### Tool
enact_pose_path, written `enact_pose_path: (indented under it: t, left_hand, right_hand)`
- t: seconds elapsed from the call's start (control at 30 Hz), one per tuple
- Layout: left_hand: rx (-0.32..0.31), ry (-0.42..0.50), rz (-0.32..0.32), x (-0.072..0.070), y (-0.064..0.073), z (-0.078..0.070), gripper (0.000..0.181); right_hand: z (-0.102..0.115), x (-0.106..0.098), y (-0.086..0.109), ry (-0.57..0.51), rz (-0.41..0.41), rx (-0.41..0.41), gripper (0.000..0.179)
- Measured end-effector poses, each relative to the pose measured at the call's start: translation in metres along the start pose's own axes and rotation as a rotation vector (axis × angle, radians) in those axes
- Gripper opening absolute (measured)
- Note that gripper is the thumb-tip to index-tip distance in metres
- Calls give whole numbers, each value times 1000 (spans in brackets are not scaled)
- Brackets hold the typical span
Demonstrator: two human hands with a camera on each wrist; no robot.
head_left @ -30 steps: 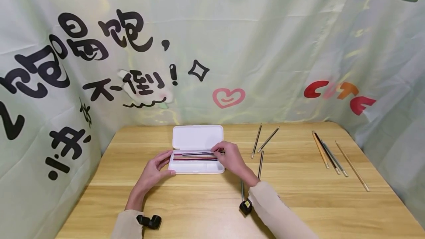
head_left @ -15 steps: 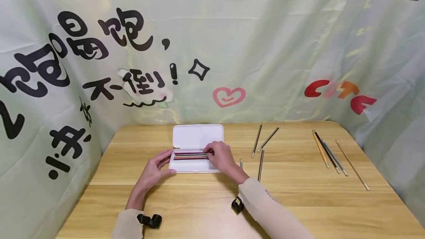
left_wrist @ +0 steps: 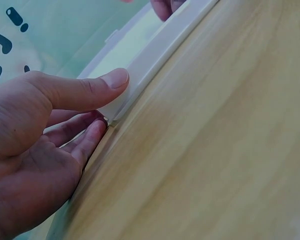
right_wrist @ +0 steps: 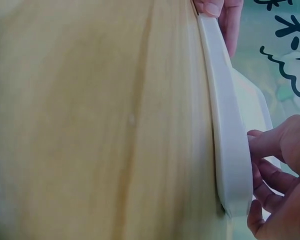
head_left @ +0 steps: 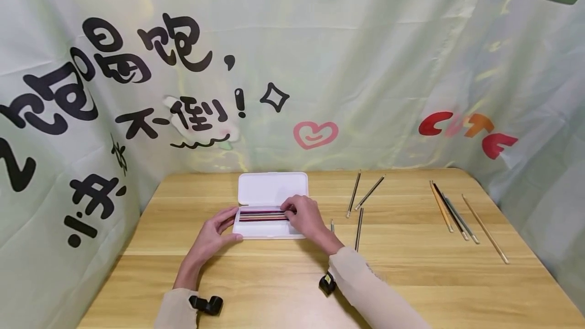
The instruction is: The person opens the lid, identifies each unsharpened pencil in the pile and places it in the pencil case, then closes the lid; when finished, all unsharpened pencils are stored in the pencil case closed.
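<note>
A white pencil case (head_left: 269, 230) lies with its lid (head_left: 272, 187) tipped back, and a row of coloured pencils (head_left: 261, 216) fills its back part. My left hand (head_left: 212, 233) grips the left end. In the left wrist view its thumb presses the front corner while the fingers curl at the end wall. My right hand (head_left: 305, 216) reaches inside at the right, thumb and fingers curled at the ends of the pencils. From the right wrist view, the front wall hides those fingertips and the pencil they pinch.
Right of the case lie several dark pencils (head_left: 358, 230) on the wooden table (head_left: 274, 283), one partly behind my right wrist. Farther right are an orange pencil (head_left: 441, 206), dark and grey pencils (head_left: 458, 217), and a long tan stick (head_left: 485, 228). A printed cloth (head_left: 379, 80) hangs behind the table.
My right hand has moved left and lowered a dark pencil among the others in the case, then stayed there. The left hand keeps its hold on the case.
</note>
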State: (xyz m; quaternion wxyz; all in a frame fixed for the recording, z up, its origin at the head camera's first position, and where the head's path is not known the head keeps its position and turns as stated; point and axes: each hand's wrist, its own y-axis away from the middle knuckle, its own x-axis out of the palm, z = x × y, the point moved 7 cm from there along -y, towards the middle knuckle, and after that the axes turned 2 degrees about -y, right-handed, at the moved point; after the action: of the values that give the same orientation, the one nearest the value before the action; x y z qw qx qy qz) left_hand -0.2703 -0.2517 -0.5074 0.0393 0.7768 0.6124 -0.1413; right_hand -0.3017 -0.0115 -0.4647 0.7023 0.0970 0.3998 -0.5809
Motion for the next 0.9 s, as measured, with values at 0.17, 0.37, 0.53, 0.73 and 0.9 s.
enact_pose_path:
  t: [0.17,0.37,0.53,0.73,0.9]
  left_hand:
    - [-13,-10,-8,0,0,0,78]
    - [-10,-9,-4,0,0,0,78]
    - [-9,-10,-12,0,0,0,79]
    - [-8,-12,4,1,0,2,78]
    - [-12,-14,-6,0,0,1,78]
  right_hand:
    - [-2,-10,4,-109,-15,-2,15]
    - [1,-35,15,-199,-34,8,13]
    - [-4,-56,31,-210,-53,59,14]
    - [-10,-81,59,-182,-89,98,16]
    - [-19,-97,79,-115,-79,129,23]
